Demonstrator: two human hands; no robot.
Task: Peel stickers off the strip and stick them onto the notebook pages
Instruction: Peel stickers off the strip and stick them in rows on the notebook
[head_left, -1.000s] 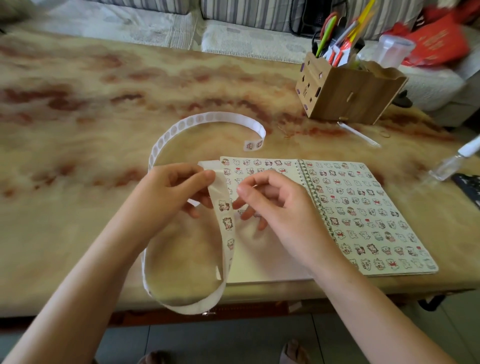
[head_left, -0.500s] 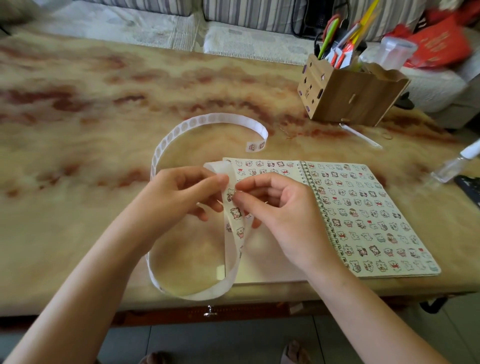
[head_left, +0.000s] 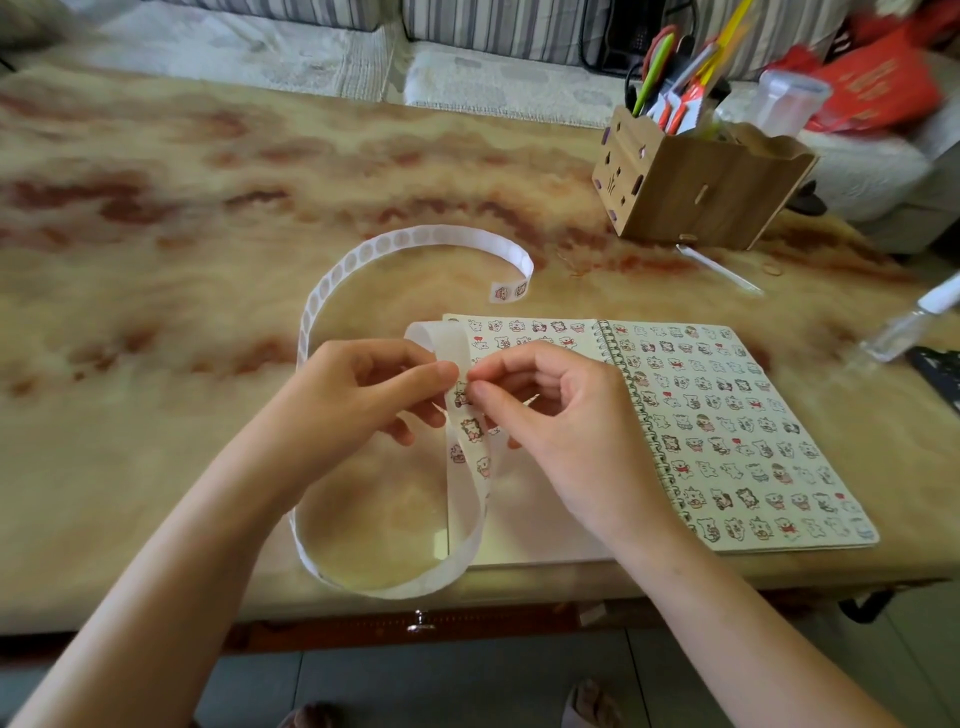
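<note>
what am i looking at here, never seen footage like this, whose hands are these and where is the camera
There is no machine here: a person is working with two bare hands. The only view comes from a wide-angle camera worn on their head, looking forward and down, so the arms reach in from the bottom of the picture. On the marbled table lies an open spiral notebook, its right page covered with small cartoon stickers. A long white sticker strip curls in loops across the table and past its near edge. The left hand pinches the strip. The right hand pinches it right beside, at a sticker, probably to peel one off. At the far right are a wooden pen holder and a clear bottle.
</note>
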